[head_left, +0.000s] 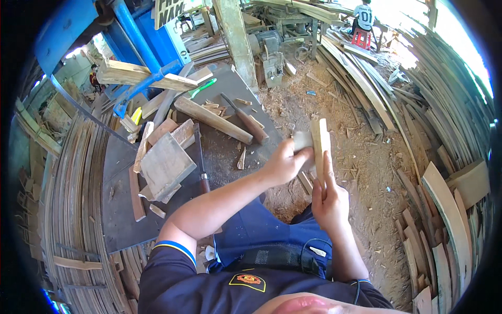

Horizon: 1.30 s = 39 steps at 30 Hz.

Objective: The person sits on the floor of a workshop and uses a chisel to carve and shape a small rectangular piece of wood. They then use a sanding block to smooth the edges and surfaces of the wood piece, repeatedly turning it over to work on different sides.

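My right hand (332, 203) grips a narrow, light-coloured wooden piece (320, 141) and holds it upright in front of me, with fingers along its lower part. Against the piece's left side, my left hand (285, 166) is closed on a small pale grey object (302, 140), too blurred to name. To the left, a dark-topped workbench (230, 162) carries a long-bladed tool with a brown handle (204, 183), a chisel-like tool with a wooden handle (251, 123) and a thick wooden bar (212, 120). A square wooden board (166, 165) leans on offcuts there.
A blue clamp (137, 86) and a green-handled tool (203, 88) are at the bench's far end, by a blue machine (151, 47). Shavings cover the floor (361, 199). Stacked planks (439, 83) line the right side. A person (364, 17) sits on a red stool (361, 38) far off.
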Motion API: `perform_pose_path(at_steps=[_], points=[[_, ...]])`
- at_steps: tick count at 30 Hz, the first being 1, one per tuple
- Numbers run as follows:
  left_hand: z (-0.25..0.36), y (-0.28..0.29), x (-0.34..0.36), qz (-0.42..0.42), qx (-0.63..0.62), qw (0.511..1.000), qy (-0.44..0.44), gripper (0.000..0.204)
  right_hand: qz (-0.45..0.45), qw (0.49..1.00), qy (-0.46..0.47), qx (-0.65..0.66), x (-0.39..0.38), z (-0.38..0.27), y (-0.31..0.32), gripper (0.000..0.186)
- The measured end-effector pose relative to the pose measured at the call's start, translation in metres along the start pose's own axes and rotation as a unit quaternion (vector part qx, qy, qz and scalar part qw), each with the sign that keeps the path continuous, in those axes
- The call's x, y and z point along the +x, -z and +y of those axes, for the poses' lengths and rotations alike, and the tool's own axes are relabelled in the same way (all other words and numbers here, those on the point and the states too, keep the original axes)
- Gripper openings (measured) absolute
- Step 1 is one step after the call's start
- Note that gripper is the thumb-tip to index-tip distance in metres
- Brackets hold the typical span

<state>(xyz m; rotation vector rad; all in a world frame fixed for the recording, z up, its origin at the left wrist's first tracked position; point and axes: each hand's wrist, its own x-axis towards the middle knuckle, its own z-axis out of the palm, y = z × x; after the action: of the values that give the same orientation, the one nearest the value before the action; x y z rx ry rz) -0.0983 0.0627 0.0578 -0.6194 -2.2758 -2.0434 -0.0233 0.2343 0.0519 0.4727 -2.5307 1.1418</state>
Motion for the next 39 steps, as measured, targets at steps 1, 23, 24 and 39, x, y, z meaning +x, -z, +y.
perform_pose_path(at_steps=[1, 23, 24, 39], points=[[-0.004, 0.003, 0.0, 0.035, 0.01, 0.999, 0.005, 0.02, -0.007, 1.0, 0.002, -0.002, -0.003, 0.004, -0.002, 0.073], [-0.029, 0.009, 0.01, 0.1, -0.099, 0.976, 0.166, 0.025, -0.077, 0.993, -0.038, 0.081, -0.015, 0.042, -0.007, 0.077], [-0.029, 0.008, 0.009, 0.1, -0.097, 0.976, 0.168, 0.025, -0.084, 0.992, -0.041, 0.083, -0.016, 0.043, -0.005, 0.078], [-0.024, 0.007, 0.011, 0.094, -0.086, 0.978, 0.165, 0.03, -0.117, 0.989, -0.059, 0.062, -0.013, 0.044, 0.003, 0.078]])
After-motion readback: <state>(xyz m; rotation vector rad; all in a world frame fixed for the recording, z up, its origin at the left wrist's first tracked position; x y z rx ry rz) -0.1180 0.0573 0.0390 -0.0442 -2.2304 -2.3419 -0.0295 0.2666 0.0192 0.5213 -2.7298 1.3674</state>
